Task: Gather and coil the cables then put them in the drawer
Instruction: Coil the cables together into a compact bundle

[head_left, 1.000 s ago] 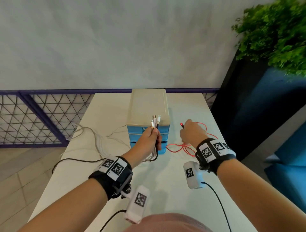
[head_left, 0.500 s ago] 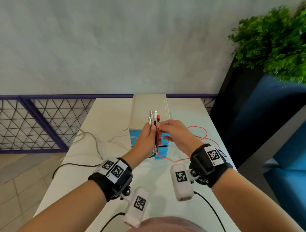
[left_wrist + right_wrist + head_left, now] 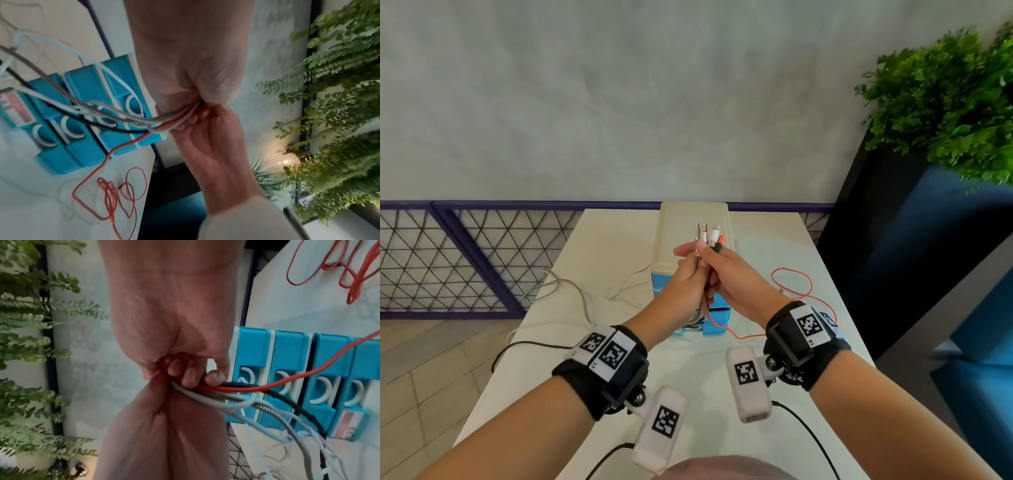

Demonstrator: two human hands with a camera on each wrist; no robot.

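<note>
Gripping the cable bundle together, both hands, left hand and right hand.

From the right wrist camera I see my right hand at top, fingers curled round a bundle of cables; my left hand comes up from below and presses against it. From the grip run a red cable, a black cable, a braided metallic cable and several white cables. Behind them stands a blue drawer unit, its drawers closed, with white curved handles. More red cable lies looped on the white table. Green foliage fills the left edge.
</note>
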